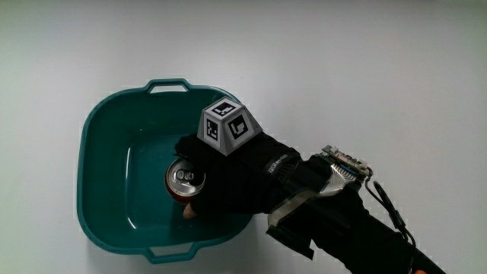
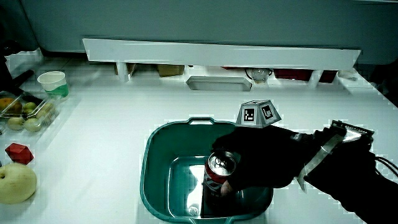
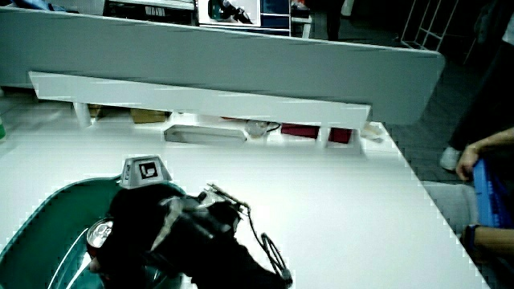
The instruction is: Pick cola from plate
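We see a white desk (image 2: 112, 118). At its edge away from the person runs a low grey partition (image 3: 241, 64), with a long white shelf (image 2: 217, 53) in front of it. Under the shelf we spot a pale flat tray (image 2: 214, 83) and some small things too dim to name.

In a side view, a white cup with a green band (image 2: 52, 83) stands near the desk's edge. Nearer to the person than the cup sits a clear box of fruit (image 2: 25, 112). Nearer still we see a small red block (image 2: 18, 152), and just beside it a pale round fruit (image 2: 15, 183).
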Demonstrator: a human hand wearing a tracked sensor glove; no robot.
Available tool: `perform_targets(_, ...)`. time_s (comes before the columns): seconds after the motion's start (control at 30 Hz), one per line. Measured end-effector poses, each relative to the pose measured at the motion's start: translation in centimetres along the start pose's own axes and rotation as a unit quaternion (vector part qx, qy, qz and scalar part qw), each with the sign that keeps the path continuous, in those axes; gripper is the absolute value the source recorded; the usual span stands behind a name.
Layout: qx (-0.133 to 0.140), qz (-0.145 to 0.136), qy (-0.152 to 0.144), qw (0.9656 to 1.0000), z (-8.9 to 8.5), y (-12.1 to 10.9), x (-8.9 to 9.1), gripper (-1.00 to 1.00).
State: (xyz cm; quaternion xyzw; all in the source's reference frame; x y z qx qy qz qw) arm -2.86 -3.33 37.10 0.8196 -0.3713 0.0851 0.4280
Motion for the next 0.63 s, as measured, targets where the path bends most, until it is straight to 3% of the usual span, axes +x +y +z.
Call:
perform_targets(0.13,0.006,0.003,0.0,1.0,0.3,-0.4,0.0,1.0)
perform_targets(0.33,0.019,0.006,0.007,0.9998,1.6,-1.9,0.2,1.0)
perform_targets(0.47,0.019,0.024,0.031,0.999,2.4,-3.2,0.8,1.0)
perform_targets(0.53,0.038,0.006,0.02,0.999,3.1,-4.1,1.0,1.0)
perform_targets(0.57,0.025,0.017,0.026,0.9992,3.1,-4.2,1.3,1.0)
perform_targets(0.63,0.025,0.024,0.039,0.9986,3.6,-4.9,1.7,1.0)
